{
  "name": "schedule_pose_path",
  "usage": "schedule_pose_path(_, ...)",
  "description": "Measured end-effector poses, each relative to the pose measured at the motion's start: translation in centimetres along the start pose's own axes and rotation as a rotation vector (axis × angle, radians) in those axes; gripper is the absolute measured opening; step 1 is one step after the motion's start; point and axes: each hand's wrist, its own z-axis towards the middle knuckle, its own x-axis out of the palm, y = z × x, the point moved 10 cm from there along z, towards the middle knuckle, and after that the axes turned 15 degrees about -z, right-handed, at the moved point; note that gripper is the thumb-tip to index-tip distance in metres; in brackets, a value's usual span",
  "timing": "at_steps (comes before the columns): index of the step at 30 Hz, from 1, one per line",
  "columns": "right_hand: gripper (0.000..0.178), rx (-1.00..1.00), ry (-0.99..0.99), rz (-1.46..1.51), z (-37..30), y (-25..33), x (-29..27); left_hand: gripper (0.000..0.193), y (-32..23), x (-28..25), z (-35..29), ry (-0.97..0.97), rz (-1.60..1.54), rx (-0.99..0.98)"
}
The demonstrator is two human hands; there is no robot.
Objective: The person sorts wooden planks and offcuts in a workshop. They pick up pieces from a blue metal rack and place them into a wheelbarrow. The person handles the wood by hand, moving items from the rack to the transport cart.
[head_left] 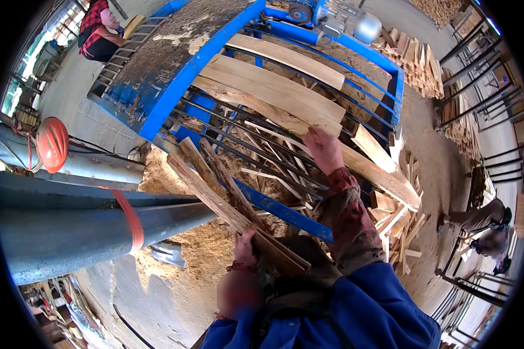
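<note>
My left hand (pixel 245 249) is wrapped round a bundle of long, bark-edged wood strips (pixel 212 203), close to my body. Their far ends rest near the blue frame of the machine. My right hand (pixel 324 150) is closed at the near right end of a wide, pale wooden board (pixel 268 96), its fingers curled over the edge. The board lies across dark metal bars, and its lower side is wavy and rough. Behind it, another pale board (pixel 288 58) lies on the same bars. The fingertips of my right hand are partly hidden.
A blue-framed machine (pixel 172 96) with a sawdust-covered top stands ahead. Offcuts (pixel 399 227) lie at right, beside a slanting plank (pixel 381 174). Large grey pipes (pixel 81 232) run along the left. One person (pixel 102 32) is at far left, another (pixel 489 227) at right.
</note>
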Motion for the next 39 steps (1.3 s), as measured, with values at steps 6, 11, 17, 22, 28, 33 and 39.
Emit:
schedule_pose_path(6,0.044,0.446,0.076,0.282,-2.3,-4.8,1.7,0.04,-0.1,-2.3,0.6,-0.064,-0.048,0.052)
schedule_pose_path(11,0.024,0.141,-0.135,-0.261,-1.3,-3.3,-1.4,0.041,-0.3,-1.3,0.1,-0.044,-0.075,0.03)
schedule_pose_path(17,0.022,-0.265,0.046,-0.587,0.8,1.0,3.1,0.039,-0.7,-0.8,0.1,-0.012,-0.121,-0.012)
schedule_pose_path(22,0.016,-0.353,0.151,-0.71,0.8,0.0,2.3,0.035,-1.0,0.5,-0.5,-0.007,-0.058,-0.071)
schedule_pose_path(28,0.026,-0.08,0.554,-1.071,0.5,-4.9,0.0,0.034,-1.7,0.6,-0.5,-0.012,-0.086,-0.043)
schedule_pose_path(33,0.038,0.096,0.195,-0.504,0.9,-5.0,0.3,0.032,-1.2,-0.1,-0.2,-0.02,-0.148,-0.071)
schedule_pose_path(39,0.053,0.395,0.04,-0.104,0.7,-8.1,4.2,0.031,-1.8,0.1,-0.4,0.009,-0.144,-0.07)
